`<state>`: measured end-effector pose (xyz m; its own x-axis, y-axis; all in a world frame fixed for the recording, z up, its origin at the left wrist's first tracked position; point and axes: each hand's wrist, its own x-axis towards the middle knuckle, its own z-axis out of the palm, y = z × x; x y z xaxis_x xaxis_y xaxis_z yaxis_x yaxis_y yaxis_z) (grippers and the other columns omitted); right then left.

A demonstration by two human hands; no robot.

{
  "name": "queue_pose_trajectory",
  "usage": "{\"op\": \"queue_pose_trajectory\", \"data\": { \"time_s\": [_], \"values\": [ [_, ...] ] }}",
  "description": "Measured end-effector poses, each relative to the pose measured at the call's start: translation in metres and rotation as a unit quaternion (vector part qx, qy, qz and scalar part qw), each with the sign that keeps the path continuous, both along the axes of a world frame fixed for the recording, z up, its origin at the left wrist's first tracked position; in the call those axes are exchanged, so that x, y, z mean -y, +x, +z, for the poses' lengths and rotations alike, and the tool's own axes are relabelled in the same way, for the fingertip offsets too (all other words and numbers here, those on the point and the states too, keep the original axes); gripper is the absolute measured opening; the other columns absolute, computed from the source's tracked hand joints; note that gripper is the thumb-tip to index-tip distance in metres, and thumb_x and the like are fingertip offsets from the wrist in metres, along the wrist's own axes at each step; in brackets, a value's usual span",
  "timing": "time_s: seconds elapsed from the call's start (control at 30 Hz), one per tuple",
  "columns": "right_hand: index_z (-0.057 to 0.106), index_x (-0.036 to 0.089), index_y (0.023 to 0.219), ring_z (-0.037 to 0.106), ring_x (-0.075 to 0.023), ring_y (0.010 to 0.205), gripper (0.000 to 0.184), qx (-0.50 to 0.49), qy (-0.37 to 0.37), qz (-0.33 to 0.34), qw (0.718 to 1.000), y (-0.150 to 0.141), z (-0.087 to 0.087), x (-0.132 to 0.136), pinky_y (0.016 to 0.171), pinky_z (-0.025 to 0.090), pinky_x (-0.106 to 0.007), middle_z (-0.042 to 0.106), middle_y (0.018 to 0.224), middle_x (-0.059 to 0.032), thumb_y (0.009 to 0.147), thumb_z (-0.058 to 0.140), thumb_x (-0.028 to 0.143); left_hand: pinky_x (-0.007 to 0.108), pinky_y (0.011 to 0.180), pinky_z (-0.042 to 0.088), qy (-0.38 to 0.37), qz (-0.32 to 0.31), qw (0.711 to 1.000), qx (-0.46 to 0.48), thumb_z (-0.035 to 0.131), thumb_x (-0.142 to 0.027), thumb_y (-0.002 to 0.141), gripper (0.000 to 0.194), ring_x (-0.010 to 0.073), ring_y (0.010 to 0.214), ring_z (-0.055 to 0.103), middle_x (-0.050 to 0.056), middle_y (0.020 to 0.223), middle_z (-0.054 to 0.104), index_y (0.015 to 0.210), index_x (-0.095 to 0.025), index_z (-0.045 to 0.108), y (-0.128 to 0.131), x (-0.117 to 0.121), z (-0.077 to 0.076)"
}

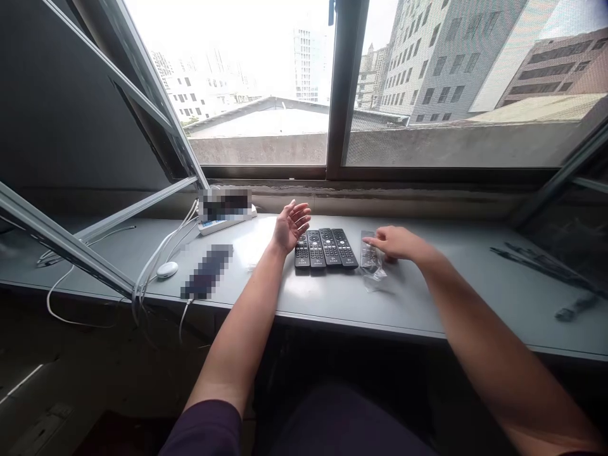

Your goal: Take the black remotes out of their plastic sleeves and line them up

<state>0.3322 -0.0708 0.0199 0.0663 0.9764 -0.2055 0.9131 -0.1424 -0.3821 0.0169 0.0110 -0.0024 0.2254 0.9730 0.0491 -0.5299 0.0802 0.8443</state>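
Several black remote controls (334, 250) lie side by side on the desk, their buttons facing up. My left hand (288, 229) is over the left end of that row, palm turned inward and fingers apart, with nothing in it. It partly hides the top of the leftmost remote. To the right of the row lies a clear plastic bag (373, 272) with what looks like another remote inside. My right hand (395, 242) is on the bag's upper right side, thumb and fingers closed at its edge; the curled fingertips are partly hidden.
The grey desk (327, 304) runs below a window. On the left are a blurred-out flat device (208, 272), a round white object (167, 270), a power strip (228, 221) and white cables (159, 253). A metal frame (137, 209) stands there. Dark cables (536, 263) lie far right.
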Motion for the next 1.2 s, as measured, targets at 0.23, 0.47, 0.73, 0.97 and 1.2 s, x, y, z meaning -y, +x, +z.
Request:
{"op": "queue_pose_trajectory", "data": {
  "time_s": [0.23, 0.47, 0.73, 0.97, 1.2],
  "values": [
    [0.071, 0.024, 0.144, 0.078, -0.0291, 0.092, 0.058, -0.001, 0.102, 0.064, 0.993, 0.000, -0.020, -0.010, 0.077, 0.054, -0.034, 0.085, 0.106, -0.0084, 0.097, 0.073, 0.058, 0.043, 0.114, 0.047, 0.146, 0.192, 0.929, -0.280, 0.086, -0.036, 0.086, 0.014, 0.0302, 0.118, 0.066, 0.011, 0.109, 0.078, 0.092, -0.024, 0.082, 0.007, -0.008, -0.021],
    [0.076, 0.023, 0.146, 0.076, -0.0321, 0.109, 0.058, 0.011, 0.180, 0.125, 0.976, -0.016, -0.040, -0.019, 0.094, 0.056, -0.036, 0.081, 0.124, -0.0133, 0.102, 0.066, 0.058, 0.048, 0.127, 0.037, 0.234, 0.060, 0.878, -0.413, 0.098, -0.034, 0.067, 0.024, 0.0391, 0.133, 0.062, 0.012, 0.112, 0.076, 0.086, -0.027, 0.084, 0.014, -0.005, -0.037],
    [0.073, 0.017, 0.150, 0.076, -0.0365, 0.117, 0.070, 0.000, 0.186, 0.118, 0.975, -0.024, -0.046, -0.020, 0.098, 0.056, -0.040, 0.079, 0.136, -0.0168, 0.104, 0.060, 0.068, 0.047, 0.124, 0.041, 0.247, 0.024, 0.864, -0.439, 0.097, -0.041, 0.067, 0.026, 0.0386, 0.126, 0.066, 0.011, 0.111, 0.079, 0.087, -0.029, 0.085, 0.008, -0.009, -0.036],
    [0.071, 0.019, 0.153, 0.076, -0.0394, 0.122, 0.089, 0.000, 0.167, 0.085, 0.982, -0.033, -0.041, -0.013, 0.093, 0.057, -0.039, 0.080, 0.137, -0.0161, 0.093, 0.065, 0.085, 0.045, 0.122, 0.044, 0.247, -0.002, 0.871, -0.425, 0.101, -0.048, 0.063, 0.037, 0.0388, 0.130, 0.066, 0.011, 0.111, 0.080, 0.090, -0.029, 0.085, 0.005, -0.009, -0.031],
    [0.071, 0.019, 0.152, 0.075, -0.0402, 0.125, 0.091, -0.022, 0.173, 0.064, 0.983, -0.051, -0.042, -0.011, 0.093, 0.057, -0.041, 0.079, 0.140, -0.0154, 0.091, 0.066, 0.086, 0.045, 0.121, 0.046, 0.255, 0.023, 0.868, -0.427, 0.101, -0.049, 0.065, 0.036, 0.0393, 0.128, 0.067, 0.011, 0.110, 0.080, 0.091, -0.029, 0.086, -0.006, -0.014, -0.033]
  ]
}}
